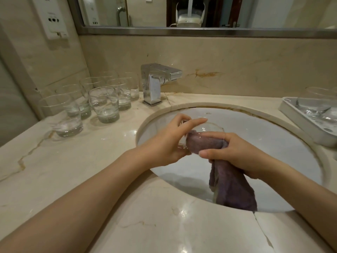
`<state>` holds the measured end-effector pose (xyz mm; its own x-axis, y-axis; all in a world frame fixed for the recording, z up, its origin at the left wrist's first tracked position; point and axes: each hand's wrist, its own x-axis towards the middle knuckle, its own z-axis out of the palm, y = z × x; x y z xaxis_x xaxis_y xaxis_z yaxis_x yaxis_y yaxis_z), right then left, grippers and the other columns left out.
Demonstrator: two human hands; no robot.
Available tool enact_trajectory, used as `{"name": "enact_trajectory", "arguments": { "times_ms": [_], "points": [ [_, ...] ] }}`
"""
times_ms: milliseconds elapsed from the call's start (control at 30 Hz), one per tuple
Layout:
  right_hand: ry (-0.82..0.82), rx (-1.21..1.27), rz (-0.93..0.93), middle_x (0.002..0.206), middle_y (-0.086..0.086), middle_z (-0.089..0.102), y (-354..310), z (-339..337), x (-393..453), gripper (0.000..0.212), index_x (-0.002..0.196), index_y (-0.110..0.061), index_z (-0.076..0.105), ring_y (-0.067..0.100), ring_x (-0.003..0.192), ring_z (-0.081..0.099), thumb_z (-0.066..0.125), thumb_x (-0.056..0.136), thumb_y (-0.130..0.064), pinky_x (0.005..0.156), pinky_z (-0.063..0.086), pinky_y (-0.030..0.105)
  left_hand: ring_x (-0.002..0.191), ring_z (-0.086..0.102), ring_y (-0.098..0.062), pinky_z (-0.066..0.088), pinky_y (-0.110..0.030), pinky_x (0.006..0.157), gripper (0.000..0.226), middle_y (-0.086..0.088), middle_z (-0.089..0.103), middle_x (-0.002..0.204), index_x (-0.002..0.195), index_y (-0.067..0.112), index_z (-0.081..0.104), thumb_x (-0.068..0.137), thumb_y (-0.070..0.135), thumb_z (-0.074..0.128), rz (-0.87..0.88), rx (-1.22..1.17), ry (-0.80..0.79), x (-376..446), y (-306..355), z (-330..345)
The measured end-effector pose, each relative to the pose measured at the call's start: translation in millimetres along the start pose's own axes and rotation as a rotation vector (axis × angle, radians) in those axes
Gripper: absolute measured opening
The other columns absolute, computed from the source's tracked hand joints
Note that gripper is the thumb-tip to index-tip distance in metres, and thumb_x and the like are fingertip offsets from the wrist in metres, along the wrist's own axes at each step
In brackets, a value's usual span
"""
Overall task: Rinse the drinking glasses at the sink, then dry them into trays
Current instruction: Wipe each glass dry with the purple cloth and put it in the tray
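- Drinking glass (200,128): held over the sink (273,143), lying on its side, long axis running left to right, mouth turned toward the right hand (235,152).
- Left hand (169,141): fingers curled round the glass's base end, gripping it.
- Right hand: clenched on a purple cloth (231,181), pushing its bunched end into the mouth; the tail hangs into the basin.
- Tray (300,123): on the bench at right, nearer the right hand.
- Waiting glasses (104,105): upright at left.
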<state>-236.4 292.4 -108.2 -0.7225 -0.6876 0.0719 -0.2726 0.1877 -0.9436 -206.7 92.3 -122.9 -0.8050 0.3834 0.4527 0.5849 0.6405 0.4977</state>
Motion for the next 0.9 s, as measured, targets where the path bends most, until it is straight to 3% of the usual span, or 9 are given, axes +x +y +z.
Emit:
{"name": "enact_trajectory", "arguments": {
  "times_ms": [67, 167, 267, 367, 467, 567, 733, 800, 900],
  "points": [
    [-0.001, 0.069, 0.019, 0.077, -0.016, 0.072, -1, 0, 0, 0.035, 0.102, -0.029, 0.067, -0.001, 0.069, 0.066, 0.074, 0.076, -0.007, 0.063, 0.049, 0.010, 0.108, 0.044, 0.003, 0.040, -0.013, 0.094, 0.085, 0.002, 0.038, 0.123, 0.138, 0.034, 0.033, 0.074, 0.001, 0.078, 0.013, -0.003, 0.023, 1, 1, -1],
    [0.117, -0.072, -0.119, 0.098, -0.014, 0.072, -1, 6, -2, 0.043, 0.104, -0.035, 0.066, -0.001, 0.092, 0.066, 0.079, 0.073, -0.007, 0.079, 0.047, 0.010, 0.109, 0.048, 0.008, 0.042, -0.010, 0.091, 0.086, -0.004, 0.045, 0.127, 0.134, 0.033, 0.041, 0.068, -0.007, 0.078, -0.052, -0.171, 0.075, 4, 8, -6],
    [0.182, -0.683, -0.398, 0.121, -0.008, 0.062, 7, -1, -2, 0.047, 0.117, -0.042, 0.063, 0.013, 0.106, 0.062, 0.077, 0.075, -0.023, 0.088, 0.051, 0.028, 0.094, 0.067, -0.009, 0.058, -0.027, 0.075, 0.092, 0.001, 0.045, 0.135, 0.133, 0.042, 0.042, 0.069, -0.015, 0.075, -0.288, -0.594, -0.038, 4, 18, -13],
    [0.173, -1.020, -0.517, 0.122, 0.003, 0.062, 15, -11, 0, 0.056, 0.123, -0.037, 0.060, 0.032, 0.096, 0.064, 0.076, 0.071, -0.028, 0.074, 0.057, 0.046, 0.089, 0.070, -0.025, 0.060, -0.038, 0.069, 0.088, -0.005, 0.051, 0.130, 0.137, 0.035, 0.047, 0.070, -0.017, 0.073, -0.375, -0.693, -0.115, 5, 17, -12],
    [0.175, -0.939, -0.470, 0.122, -0.006, 0.059, 15, -10, 0, 0.052, 0.122, -0.036, 0.064, 0.018, 0.101, 0.061, 0.075, 0.071, -0.034, 0.082, 0.051, 0.028, 0.092, 0.069, -0.024, 0.061, -0.036, 0.068, 0.084, -0.002, 0.051, 0.128, 0.139, 0.030, 0.045, 0.073, -0.015, 0.072, -0.349, -0.671, -0.124, 4, 15, -8],
    [0.115, -0.665, -0.306, 0.118, -0.021, 0.055, 12, -8, 0, 0.049, 0.114, -0.045, 0.063, 0.000, 0.106, 0.053, 0.082, 0.072, -0.029, 0.090, 0.039, 0.010, 0.093, 0.067, -0.028, 0.060, -0.031, 0.068, 0.083, -0.002, 0.045, 0.130, 0.141, 0.027, 0.041, 0.075, -0.010, 0.074, -0.311, -0.537, -0.087, 3, 14, -3],
    [-0.043, 0.022, 0.043, 0.084, -0.011, 0.073, -2, -2, -2, 0.039, 0.102, -0.029, 0.070, 0.003, 0.078, 0.067, 0.076, 0.064, -0.023, 0.068, 0.050, 0.012, 0.110, 0.051, -0.015, 0.046, -0.027, 0.093, 0.085, -0.005, 0.042, 0.124, 0.146, 0.024, 0.033, 0.076, 0.005, 0.077, -0.032, 0.035, -0.052, 0, 4, 0],
    [-0.040, 0.013, 0.053, 0.085, -0.013, 0.073, -3, -3, -2, 0.040, 0.103, -0.030, 0.069, 0.003, 0.078, 0.068, 0.076, 0.064, -0.023, 0.067, 0.050, 0.012, 0.108, 0.050, -0.011, 0.046, -0.027, 0.092, 0.086, -0.002, 0.041, 0.122, 0.146, 0.026, 0.033, 0.075, 0.005, 0.077, -0.004, 0.047, -0.029, 0, 3, -1],
    [0.052, -0.154, -0.108, 0.090, -0.021, 0.070, -4, 0, -3, 0.038, 0.101, -0.035, 0.069, -0.001, 0.086, 0.065, 0.079, 0.072, -0.013, 0.074, 0.047, 0.009, 0.109, 0.053, -0.005, 0.045, -0.017, 0.092, 0.086, -0.002, 0.048, 0.123, 0.135, 0.035, 0.040, 0.069, -0.001, 0.080, -0.023, -0.106, 0.055, 3, 7, -3]
  ]
}}
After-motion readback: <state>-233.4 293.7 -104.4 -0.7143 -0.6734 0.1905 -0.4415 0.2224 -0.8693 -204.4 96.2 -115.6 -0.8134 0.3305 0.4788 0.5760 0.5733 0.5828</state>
